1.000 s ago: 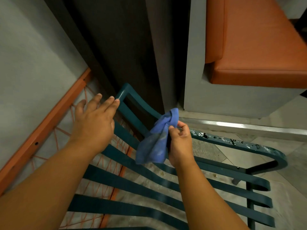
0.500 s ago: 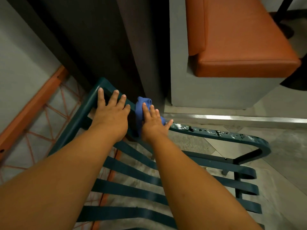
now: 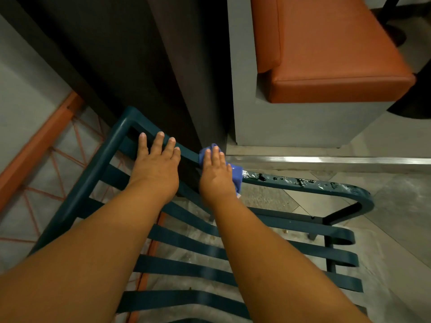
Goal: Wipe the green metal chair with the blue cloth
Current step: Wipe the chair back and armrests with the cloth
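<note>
On the back rail of the green metal chair (image 3: 305, 184), at its corner with the armrest, my right hand (image 3: 215, 176) presses the bunched blue cloth (image 3: 236, 177) with straight fingers. My left hand (image 3: 156, 167) lies flat on the same smooth tube, fingers spread. Flat curved slats form the seat; the armrest's paint looks chipped, or perhaps wet. Half a second ago the cloth sat slightly further left on the rail.
</note>
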Demonstrator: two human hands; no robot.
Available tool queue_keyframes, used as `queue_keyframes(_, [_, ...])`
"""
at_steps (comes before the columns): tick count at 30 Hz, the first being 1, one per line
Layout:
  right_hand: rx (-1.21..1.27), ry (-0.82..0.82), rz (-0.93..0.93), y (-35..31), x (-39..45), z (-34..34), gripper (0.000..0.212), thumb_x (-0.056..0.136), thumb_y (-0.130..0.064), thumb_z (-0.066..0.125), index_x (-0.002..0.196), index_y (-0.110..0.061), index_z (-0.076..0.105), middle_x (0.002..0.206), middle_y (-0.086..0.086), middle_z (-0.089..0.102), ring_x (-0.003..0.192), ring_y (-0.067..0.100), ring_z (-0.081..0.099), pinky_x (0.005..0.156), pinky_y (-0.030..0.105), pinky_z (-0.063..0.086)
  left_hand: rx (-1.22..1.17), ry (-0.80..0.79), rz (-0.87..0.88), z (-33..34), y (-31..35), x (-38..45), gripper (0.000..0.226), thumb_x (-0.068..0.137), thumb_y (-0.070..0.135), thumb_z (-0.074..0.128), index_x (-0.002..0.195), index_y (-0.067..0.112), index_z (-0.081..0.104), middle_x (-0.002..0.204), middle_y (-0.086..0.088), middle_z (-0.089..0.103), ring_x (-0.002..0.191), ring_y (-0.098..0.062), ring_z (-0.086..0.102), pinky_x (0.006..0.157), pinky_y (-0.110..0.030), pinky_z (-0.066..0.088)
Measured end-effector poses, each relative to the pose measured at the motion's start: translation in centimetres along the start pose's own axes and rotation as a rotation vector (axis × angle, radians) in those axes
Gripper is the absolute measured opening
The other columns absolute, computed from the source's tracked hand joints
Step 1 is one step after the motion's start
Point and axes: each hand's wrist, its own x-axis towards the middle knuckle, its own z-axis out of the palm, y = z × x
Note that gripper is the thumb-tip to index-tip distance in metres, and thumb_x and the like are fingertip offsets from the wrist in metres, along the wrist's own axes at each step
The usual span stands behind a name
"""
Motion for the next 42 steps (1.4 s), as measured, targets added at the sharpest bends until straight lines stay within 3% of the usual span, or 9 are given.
queue_keyframes(3, [0.112, 0.093, -0.141, 2.6, -2.5, 1.4, 0.081, 0.092, 0.001, 0.046, 0.151, -0.018, -0.007, 0.159, 0.004, -0.014, 0.146, 0.020, -0.012, 0.116, 0.034, -0.006, 0.000, -0.017, 0.000, -0.1, 0.4, 0.1, 0.070, 0.096, 0.024, 0.036, 0.152, 0.016, -0.006, 0.159, -0.006, -0.016, 0.144, -0.034, -0.020, 0.111, -0.060, -0.012])
queue_keyframes(6, [0.106, 0.110, -0.063, 5.0, -3.0, 1.3, 0.079, 0.093, 0.002, 0.047, 0.152, -0.022, 0.001, 0.160, 0.001, -0.007, 0.146, 0.017, -0.008, 0.113, 0.029, -0.009, -0.013, -0.017, 0.009, 0.0, 0.4, 0.1, 0.070, 0.096, 0.022, 0.034, 0.152, 0.015, -0.008, 0.159, -0.006, -0.017, 0.144, -0.034, -0.020, 0.112, -0.059, -0.012])
queue_keyframes(10, [0.184, 0.042, 0.139, 2.5, -0.2, 0.0, 0.072, 0.091, -0.010, 0.054, 0.151, -0.014, 0.014, 0.160, 0.007, 0.003, 0.147, 0.023, 0.000, 0.118, 0.041, 0.002, -0.012, -0.024, 0.009, 0.2, 0.7, 0.2, 0.071, 0.097, 0.022, 0.035, 0.152, 0.015, -0.008, 0.159, -0.006, -0.017, 0.143, -0.034, -0.021, 0.112, -0.059, -0.012])
queue_keyframes(16, [0.206, 0.170, -0.081, 5.3, -2.4, 0.9, 0.059, 0.098, -0.017, 0.044, 0.151, -0.021, 0.019, 0.159, 0.004, 0.016, 0.146, 0.020, 0.008, 0.117, 0.034, -0.004, -0.012, -0.039, -0.003, 0.1, 1.3, 0.3, 0.073, 0.096, 0.018, 0.037, 0.152, 0.015, -0.009, 0.159, -0.006, -0.018, 0.143, -0.035, -0.022, 0.111, -0.059, -0.014])
queue_keyframes(23, [0.083, 0.042, 0.155, 4.3, 0.0, -0.4, 0.078, 0.081, -0.003, 0.065, 0.147, -0.018, 0.026, 0.156, 0.007, 0.021, 0.145, 0.027, 0.012, 0.117, 0.045, 0.003, -0.008, -0.054, 0.001, 0.3, 1.7, 0.5, 0.078, 0.093, 0.015, 0.041, 0.151, 0.018, -0.012, 0.159, -0.006, -0.020, 0.142, -0.036, -0.022, 0.109, -0.060, -0.015])
queue_keyframes(28, [0.048, 0.110, -0.148, 6.1, -1.4, 0.6, 0.076, 0.088, 0.000, 0.054, 0.151, -0.021, 0.015, 0.160, 0.001, 0.011, 0.146, 0.018, 0.009, 0.117, 0.033, 0.000, 0.014, -0.069, -0.013, 0.0, 2.4, 0.5, 0.076, 0.095, 0.022, 0.041, 0.151, 0.019, -0.011, 0.159, -0.007, -0.018, 0.142, -0.039, -0.021, 0.108, -0.063, -0.013])
queue_keyframes(34, [-0.001, 0.023, 0.073, 5.8, -0.5, -0.5, 0.083, 0.083, -0.007, 0.065, 0.149, -0.020, 0.018, 0.158, 0.006, 0.019, 0.145, 0.025, 0.012, 0.117, 0.046, 0.004, 0.031, -0.086, -0.008, -0.1, 2.5, 0.7, 0.079, 0.094, 0.024, 0.043, 0.151, 0.024, -0.012, 0.158, -0.008, -0.020, 0.142, -0.041, -0.021, 0.107, -0.065, -0.013])
queue_keyframes(36, [0.005, 0.034, 0.048, 5.2, -0.5, -0.2, 0.087, 0.083, -0.005, 0.062, 0.151, -0.024, 0.011, 0.159, 0.004, 0.013, 0.146, 0.026, 0.008, 0.117, 0.049, 0.003, 0.031, -0.097, -0.009, -0.1, 2.6, 0.7, 0.082, 0.093, 0.024, 0.047, 0.151, 0.026, -0.012, 0.158, -0.008, -0.021, 0.141, -0.042, -0.021, 0.107, -0.066, -0.012])
queue_keyframes(42, [-0.113, 0.099, -0.096, 10.8, -3.4, -0.3, 0.084, 0.089, -0.005, 0.056, 0.151, -0.030, 0.005, 0.160, 0.000, 0.009, 0.147, 0.019, 0.005, 0.116, 0.037, -0.007, 0.034, -0.097, -0.028, 0.6, 3.0, 0.9, 0.090, 0.090, 0.020, 0.052, 0.149, 0.031, -0.015, 0.157, -0.007, -0.024, 0.140, -0.043, -0.024, 0.106, -0.067, -0.014])
